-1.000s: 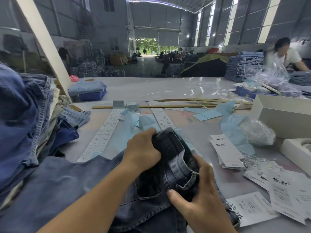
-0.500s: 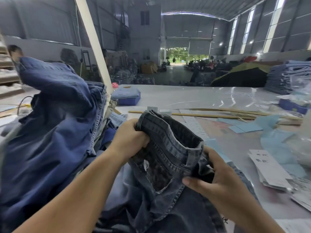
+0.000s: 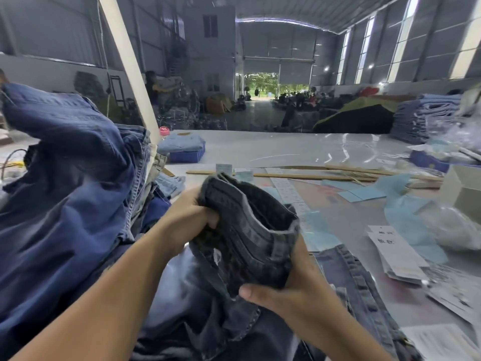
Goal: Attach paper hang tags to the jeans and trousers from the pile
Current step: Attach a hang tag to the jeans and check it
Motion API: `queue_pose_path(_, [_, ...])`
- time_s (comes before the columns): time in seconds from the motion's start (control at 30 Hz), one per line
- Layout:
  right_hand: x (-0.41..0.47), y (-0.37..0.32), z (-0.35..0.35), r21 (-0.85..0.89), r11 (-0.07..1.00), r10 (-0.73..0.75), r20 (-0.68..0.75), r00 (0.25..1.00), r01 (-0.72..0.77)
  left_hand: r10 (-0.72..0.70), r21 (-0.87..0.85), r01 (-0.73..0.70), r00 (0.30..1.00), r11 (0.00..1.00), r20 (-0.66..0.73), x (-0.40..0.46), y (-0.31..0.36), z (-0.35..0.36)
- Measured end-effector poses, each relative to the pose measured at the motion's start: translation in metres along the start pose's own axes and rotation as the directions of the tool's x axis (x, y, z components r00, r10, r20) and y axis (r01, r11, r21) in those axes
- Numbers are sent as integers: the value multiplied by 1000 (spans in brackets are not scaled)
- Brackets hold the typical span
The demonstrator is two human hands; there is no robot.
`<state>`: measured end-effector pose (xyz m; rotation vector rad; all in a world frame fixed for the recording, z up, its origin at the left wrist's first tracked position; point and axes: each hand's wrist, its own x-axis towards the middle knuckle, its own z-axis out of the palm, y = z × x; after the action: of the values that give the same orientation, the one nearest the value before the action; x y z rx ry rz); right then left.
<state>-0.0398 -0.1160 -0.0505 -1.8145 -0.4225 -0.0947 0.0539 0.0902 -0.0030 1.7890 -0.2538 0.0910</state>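
Since 1 second ago we have lifted the dark jeans [image 3: 250,230] off the surface [image 3: 273,149], beside the pile [image 3: 67,178]. Our left hand [image 3: 190,222] and right hand [image 3: 294,287] grip the waistband. Tagging awaits; next, 1 hang tag [image 3: 395,251].

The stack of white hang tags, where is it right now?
In the head view it lies on the table at the right, beside the crumpled blue paper, the stack of white hang tags untouched by both hands.
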Motion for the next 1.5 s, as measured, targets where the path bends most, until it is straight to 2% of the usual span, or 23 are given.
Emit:
queue_pose_path(0.1, [8, 5, 8, -23, 1000, -1, -149, 989, -2, 50, 48, -62, 974, 997, 222, -4, 11, 1])
queue_pose_path(0.17, [11, 9, 9, -6, 1000, -4, -210, 978, 3, 28, 43, -43, 956, 998, 292, -8, 14, -6])
queue_pose_path(0.3, [14, 11, 11, -57, 986, -168, -296, 940, 158, -69, 26, 64, 944, 998, 323, -20, 15, -26])
queue_pose_path(0.43, [24, -4, 11, 62, 942, -286, -368, 885, 330, -13, 2, 13, 941, 1000, 338, -36, 21, -37])
queue_pose_path(0.53, [34, -17, 12, 237, 868, -332, -375, 866, 436, 110, -69, -97, 969, 993, 220, -44, 28, -44])
queue_pose_path(0.6, [41, -26, 15, 378, 819, -304, -353, 885, 432, 186, -97, -177, 978, 979, 98, -49, 35, -49])
queue_pose_path(0.77, [59, -49, 29, 576, 787, -142, -183, 973, 223, 298, -52, -310, 940, 949, -163, -56, 54, -60])
queue_pose_path(0.87, [69, -63, 37, 613, 780, -122, -46, 991, 125, 298, -77, -334, 907, 939, -297, -61, 56, -66])
queue_pose_path(0.97, [76, -72, 45, 660, 750, -117, 72, 991, 40, 209, -139, -261, 930, 955, -303, -65, 57, -75])
queue_pose_path(1.1, [80, -79, 57, 672, 737, -143, 60, 988, 66, 116, -147, -157, 960, 977, -254, -72, 65, -92])
queue_pose_path(1.2, [86, -90, 63, 669, 732, -195, 25, 980, 129, 139, -89, -174, 943, 981, -303, -78, 80, -103])
queue_pose_path(1.3, [97, -110, 68, 696, 700, -236, 15, 972, 160, 223, 50, -224, 872, 973, -435, -80, 95, -117])
queue_pose_path(1.37, [107, -125, 74, 713, 683, -253, 25, 967, 160, 272, 63, -277, 832, 959, -483, -82, 98, -131])
queue_pose_path(1.43, [118, -141, 82, 730, 669, -244, 38, 969, 140, 284, 40, -300, 840, 953, -462, -87, 95, -148])
queue_pose_path(1.5, [131, -158, 89, 768, 634, -213, 63, 975, 89, 219, 13, -233, 895, 972, -390, -95, 83, -164])
